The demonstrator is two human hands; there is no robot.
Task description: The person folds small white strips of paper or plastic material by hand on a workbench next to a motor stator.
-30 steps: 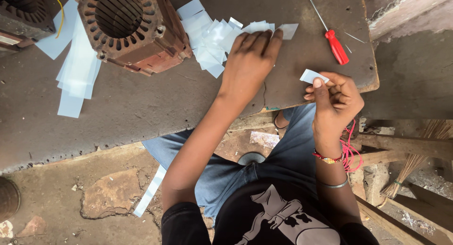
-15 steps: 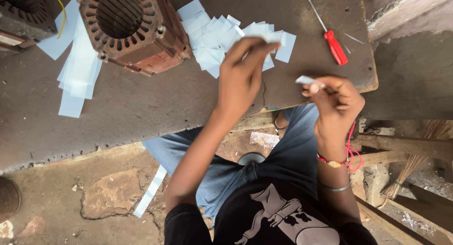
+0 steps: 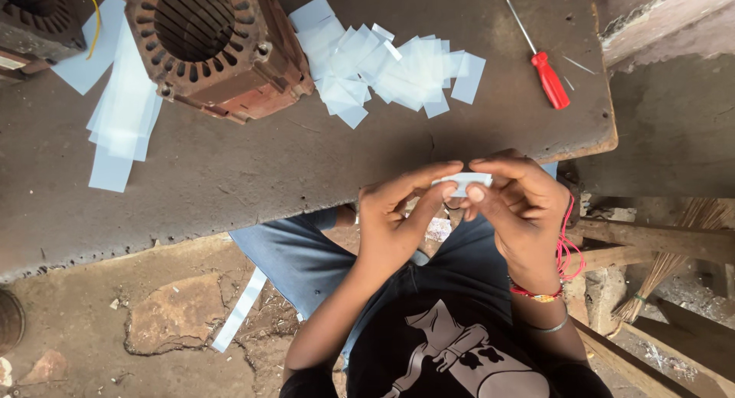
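Observation:
A small pale blue paper slip (image 3: 462,182) is pinched between both my hands just below the table's front edge. My left hand (image 3: 396,218) grips its left end with thumb and fingertips. My right hand (image 3: 521,206) grips the right end; red threads and bracelets hang at that wrist. On the table (image 3: 253,176) above lies a heap of several similar cut paper pieces (image 3: 387,70). A rusty motor stator (image 3: 214,45) with slotted bore stands at the upper left.
A red-handled screwdriver (image 3: 545,70) lies at the table's right end. Long pale paper strips (image 3: 122,114) lie left of the stator. Another dark stator (image 3: 34,19) sits at the far left corner. One paper strip (image 3: 240,310) lies on the dirt floor.
My left hand has come back from the paper heap on the table to the slip held by my right hand. Both hands now hold it below the table edge.

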